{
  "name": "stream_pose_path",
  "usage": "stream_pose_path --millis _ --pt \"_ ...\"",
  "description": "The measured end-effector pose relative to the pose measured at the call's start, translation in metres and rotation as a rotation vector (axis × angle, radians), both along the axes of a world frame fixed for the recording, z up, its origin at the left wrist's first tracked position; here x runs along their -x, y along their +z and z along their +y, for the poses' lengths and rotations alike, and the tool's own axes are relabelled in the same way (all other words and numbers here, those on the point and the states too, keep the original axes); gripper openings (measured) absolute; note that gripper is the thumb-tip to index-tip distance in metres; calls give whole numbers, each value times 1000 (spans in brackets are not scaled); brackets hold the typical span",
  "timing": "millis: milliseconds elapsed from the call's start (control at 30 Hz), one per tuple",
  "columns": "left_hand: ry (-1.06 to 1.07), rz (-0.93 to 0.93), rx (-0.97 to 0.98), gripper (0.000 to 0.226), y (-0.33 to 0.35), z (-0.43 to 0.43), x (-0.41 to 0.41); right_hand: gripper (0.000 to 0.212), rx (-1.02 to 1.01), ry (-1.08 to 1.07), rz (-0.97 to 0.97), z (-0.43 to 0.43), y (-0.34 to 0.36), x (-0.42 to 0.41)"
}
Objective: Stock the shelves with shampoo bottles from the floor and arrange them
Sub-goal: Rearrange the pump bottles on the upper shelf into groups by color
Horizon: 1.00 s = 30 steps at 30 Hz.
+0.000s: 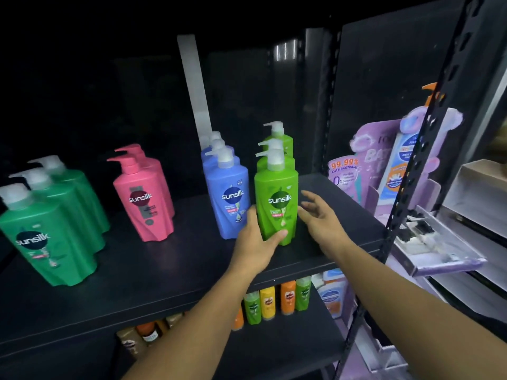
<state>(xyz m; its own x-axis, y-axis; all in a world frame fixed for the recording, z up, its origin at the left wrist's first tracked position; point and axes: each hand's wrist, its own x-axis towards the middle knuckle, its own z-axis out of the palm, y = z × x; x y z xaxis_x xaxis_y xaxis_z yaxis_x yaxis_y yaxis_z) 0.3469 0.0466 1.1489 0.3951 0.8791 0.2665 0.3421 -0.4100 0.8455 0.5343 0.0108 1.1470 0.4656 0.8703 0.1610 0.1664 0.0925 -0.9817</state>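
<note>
Gripping the front light-green bottle (276, 198) low, left hand (256, 242), right hand (323, 223) spread, released beside it.

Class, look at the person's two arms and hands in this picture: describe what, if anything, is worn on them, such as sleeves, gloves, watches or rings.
Both forearms are bare up to the bottom edge of the picture, with no sleeve in view. The left hand and the right hand wear no gloves. No watch, bracelet or ring shows on either wrist or on the fingers that are visible. Anything worn above the forearms is out of view.

The left hand (256, 242) grips the front light-green bottle (276, 202) on the shelf (164, 270), the right hand (322, 218) spread at its three o'clock.
</note>
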Motion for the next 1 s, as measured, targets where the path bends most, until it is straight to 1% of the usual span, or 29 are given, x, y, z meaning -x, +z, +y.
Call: stream_pose_path --millis 133,200,267,333,433,633,800,1000 --pt "-1 -3 35 73 -4 3 0 61 -22 108 4 27 2 -11" --pt "-3 0 41 73 -5 4 0 66 -22 179 27 34 5 -13" --pt "-7 8 40 72 -5 6 -1 65 -24 239 46 37 10 -13" --pt "-3 14 30 70 -5 8 -1 60 -33 254 39 40 11 -11" --pt "12 31 16 69 -2 10 -6 55 -52 191 33 43 7 -9" --pt "42 21 2 70 2 13 -22 44 -108 -7 5 51 3 -11" --pt "30 36 -14 69 -3 19 -24 40 -90 -2 -23 67 8 -24" --pt "15 31 -6 70 -6 23 -23 45 -52 -9 -13 85 8 -34"
